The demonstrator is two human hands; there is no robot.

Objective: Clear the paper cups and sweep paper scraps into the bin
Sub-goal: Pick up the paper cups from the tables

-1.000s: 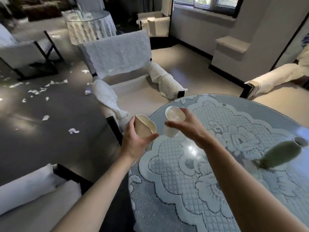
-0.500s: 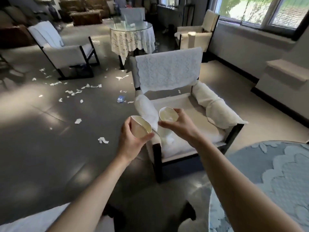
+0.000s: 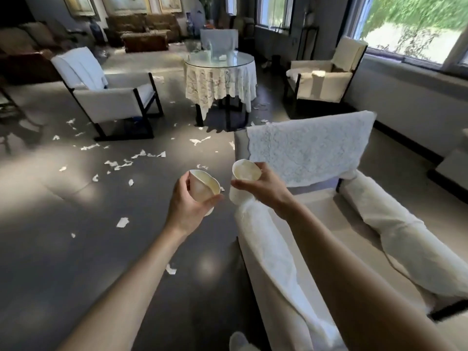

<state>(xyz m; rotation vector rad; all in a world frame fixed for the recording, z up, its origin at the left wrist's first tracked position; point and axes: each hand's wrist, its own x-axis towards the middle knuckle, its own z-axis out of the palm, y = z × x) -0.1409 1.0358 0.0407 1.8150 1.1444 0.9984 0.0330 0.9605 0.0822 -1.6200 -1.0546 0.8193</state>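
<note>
Head view, itemised.

- Left hand (image 3: 188,206): the bare forearm reaches forward from the lower left, with the hand raised at mid-frame over the dark floor (image 3: 63,262). The back of the hand faces the camera. Its fingers and thumb are curled round a dented paper cup (image 3: 203,186).
- Dented paper cup: held in the air with its mouth upward and toward the camera. The rim is creased inward on one side.
- Right hand (image 3: 263,191): the bare forearm enters from the lower right and crosses above the near armchair (image 3: 349,219). The thumb lies along the near wall of a second paper cup (image 3: 244,173), and the other fingers are clamped round its far side.
- Second paper cup: tipped, with its mouth toward the camera. It is just beside the dented cup and not touching it.
- Paper scraps (image 3: 122,222): white torn pieces scattered over the floor, thickest at left centre.
- Lace cover (image 3: 309,150): draped over the near armchair's backrest.
- Round table (image 3: 220,79): glass-topped with a lace cloth, well beyond the hands. A white armchair (image 3: 109,97) stands to its left and a cream armchair (image 3: 326,82) to its right, by the window.
</note>
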